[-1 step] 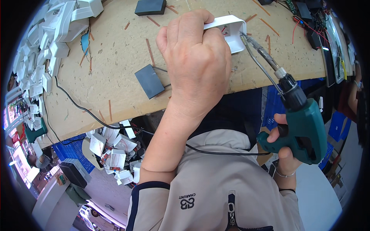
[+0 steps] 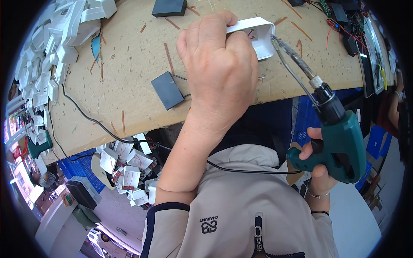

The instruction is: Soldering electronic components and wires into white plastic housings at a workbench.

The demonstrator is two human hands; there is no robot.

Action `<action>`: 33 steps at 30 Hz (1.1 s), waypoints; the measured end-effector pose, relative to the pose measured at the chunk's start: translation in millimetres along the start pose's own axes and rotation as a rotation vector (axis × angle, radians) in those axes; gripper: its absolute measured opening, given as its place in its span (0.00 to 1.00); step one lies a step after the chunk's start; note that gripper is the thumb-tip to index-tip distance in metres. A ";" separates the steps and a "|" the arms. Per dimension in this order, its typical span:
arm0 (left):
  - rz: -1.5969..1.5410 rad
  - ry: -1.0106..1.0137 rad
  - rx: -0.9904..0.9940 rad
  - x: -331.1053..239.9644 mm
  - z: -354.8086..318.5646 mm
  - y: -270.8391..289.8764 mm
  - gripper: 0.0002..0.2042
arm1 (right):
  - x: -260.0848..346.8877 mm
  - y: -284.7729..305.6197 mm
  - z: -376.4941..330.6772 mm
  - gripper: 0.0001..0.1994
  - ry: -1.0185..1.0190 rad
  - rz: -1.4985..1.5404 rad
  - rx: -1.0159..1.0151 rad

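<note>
My left hand point(image 2: 219, 73) grips a small white plastic housing point(image 2: 260, 36) and holds it down on the wooden workbench point(image 2: 129, 86). Red wires show inside the housing's open side. My right hand point(image 2: 318, 165) holds a green electric screwdriver point(image 2: 340, 142) by its handle, at the bench's near edge on the right. Its long bit point(image 2: 292, 56) slants up and left, with the tip at the housing's right rim. A black cable point(image 2: 241, 170) runs from the tool across my chest.
A black rectangular block point(image 2: 167, 90) with thin wires lies left of my left hand; another point(image 2: 169, 7) sits at the far edge. Several white housings point(image 2: 56, 47) pile up on the bench's left. More white parts point(image 2: 129, 172) fill a bin below. Circuit boards and red wires point(image 2: 344, 21) lie far right.
</note>
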State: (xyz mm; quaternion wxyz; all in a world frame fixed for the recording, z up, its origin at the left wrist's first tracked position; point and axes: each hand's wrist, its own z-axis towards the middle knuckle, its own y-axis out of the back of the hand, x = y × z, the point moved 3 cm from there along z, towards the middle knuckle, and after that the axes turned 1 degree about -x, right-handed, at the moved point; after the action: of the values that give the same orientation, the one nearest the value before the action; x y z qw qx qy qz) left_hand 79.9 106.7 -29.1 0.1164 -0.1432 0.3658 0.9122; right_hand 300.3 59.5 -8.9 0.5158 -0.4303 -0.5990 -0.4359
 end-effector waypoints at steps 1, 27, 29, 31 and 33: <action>-0.037 -0.007 0.004 -0.1 -0.4 1.9 0.03 | -0.2 1.6 0.1 0.35 0.037 0.080 -0.003; -1.099 0.776 0.182 63.4 2.2 104.4 0.23 | -2.4 17.5 8.1 0.33 0.052 0.722 0.297; -1.046 1.008 0.170 86.3 -16.8 144.9 0.18 | -0.7 20.1 9.6 0.32 0.056 0.739 0.348; -1.502 0.893 -0.076 87.9 -20.7 167.6 0.22 | 1.5 28.4 12.2 0.32 0.076 0.689 0.330; -1.367 0.897 -0.195 98.8 -59.6 227.6 0.21 | -4.1 27.5 19.7 0.31 0.090 0.666 0.367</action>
State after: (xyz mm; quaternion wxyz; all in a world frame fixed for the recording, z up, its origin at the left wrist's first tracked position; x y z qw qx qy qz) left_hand -73.8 -85.0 39.7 0.4761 -0.6946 0.1289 0.5237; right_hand 322.5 85.1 -12.6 0.7233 -0.4824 -0.4713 -0.1484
